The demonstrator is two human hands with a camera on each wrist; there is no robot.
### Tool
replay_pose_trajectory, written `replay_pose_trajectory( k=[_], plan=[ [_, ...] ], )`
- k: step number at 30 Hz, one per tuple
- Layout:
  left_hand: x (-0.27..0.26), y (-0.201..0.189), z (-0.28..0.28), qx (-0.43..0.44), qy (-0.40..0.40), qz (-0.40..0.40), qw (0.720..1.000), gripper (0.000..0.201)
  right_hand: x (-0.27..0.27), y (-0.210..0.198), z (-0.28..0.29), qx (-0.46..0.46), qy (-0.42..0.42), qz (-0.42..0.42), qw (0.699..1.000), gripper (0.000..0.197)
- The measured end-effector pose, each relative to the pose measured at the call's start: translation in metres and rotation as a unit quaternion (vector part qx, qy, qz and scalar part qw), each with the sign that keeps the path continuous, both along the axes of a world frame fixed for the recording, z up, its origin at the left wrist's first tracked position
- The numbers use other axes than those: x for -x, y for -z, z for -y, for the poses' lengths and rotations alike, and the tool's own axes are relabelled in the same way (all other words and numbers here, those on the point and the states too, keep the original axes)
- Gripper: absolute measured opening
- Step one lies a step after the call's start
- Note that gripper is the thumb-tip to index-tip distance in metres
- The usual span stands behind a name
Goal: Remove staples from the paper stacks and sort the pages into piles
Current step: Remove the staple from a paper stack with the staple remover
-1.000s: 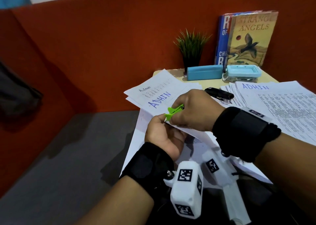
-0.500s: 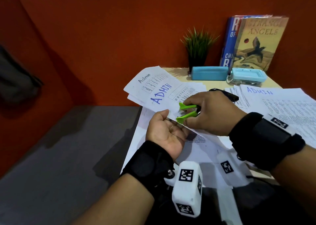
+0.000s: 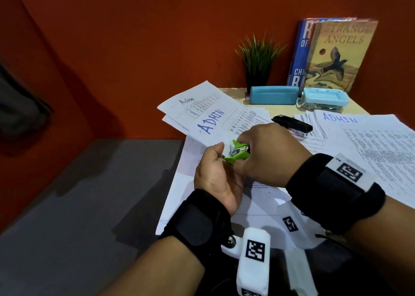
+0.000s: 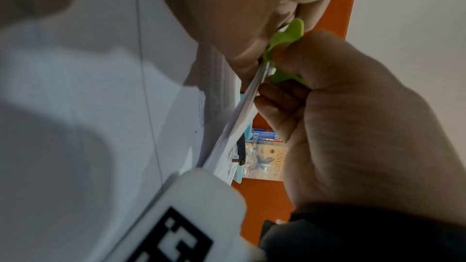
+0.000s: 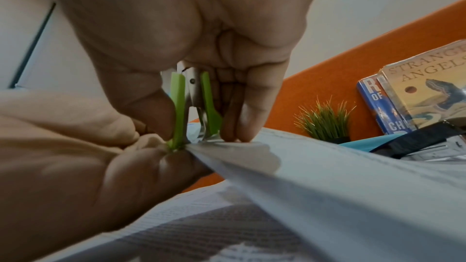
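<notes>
tan desk (image 3: 233, 93) — papers (image 3: 381, 142), stapler (image 3: 292, 123), plant (image 3: 258, 71)

Staple itself couldn't be made out: remover (image 5: 194, 107) tips were buried btwn both hands at frame centre. Blue book (image 3: 301, 55) mostly hidden behind the front book (image 3: 336, 55). Printed text on pages (image 3: 381, 151), right side, too small to read.

Left of the hands lies open grey floor (image 3: 78, 205) — easy passage. Behind them the bench (image 3: 233, 92) is crowded — stapler (image 3: 292, 123), blue cases (image 3: 274, 95), plant (image 3: 258, 59), books (image 3: 336, 55) against the orange wall (image 3: 134, 48).
</notes>
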State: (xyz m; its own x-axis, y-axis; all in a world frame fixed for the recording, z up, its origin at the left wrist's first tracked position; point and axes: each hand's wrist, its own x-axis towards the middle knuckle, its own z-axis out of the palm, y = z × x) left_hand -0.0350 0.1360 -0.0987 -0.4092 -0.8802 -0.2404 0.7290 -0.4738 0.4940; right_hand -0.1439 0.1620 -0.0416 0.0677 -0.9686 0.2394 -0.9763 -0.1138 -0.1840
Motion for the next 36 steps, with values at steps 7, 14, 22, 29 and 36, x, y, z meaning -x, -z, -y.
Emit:
replay_pose_trajectory(
  k=[7,14,22,29,36],
  plan=[
    [0.001,-0.002,0.000,-0.025,-0.021,0.025,0.999,0.041,-0.002,0.001,-0.002,0.002,0.005,0.010,1.000,0.034],
    [0.005,0.000,-0.002,-0.029,-0.021,0.027,0.999,0.031,-0.004,-0.002,0.001,0.009,0.011,0.001,1.000,0.030],
    [0.009,0.003,0.003,-0.080,-0.042,0.060,0.994,0.026,-0.002,-0.004,0.006,-0.036,0.058,0.102,0.992,0.021],
    [0.001,-0.004,0.007,-0.127,0.000,-0.017,0.992,0.035,0.005,-0.008,0.001,-0.123,0.073,0.485,0.863,0.004],
    [-0.003,-0.006,0.008,-0.099,0.033,-0.058,0.993,0.048,-0.008,-0.033,-0.009,-0.102,-0.017,0.181,0.978,0.029]
  ],
)
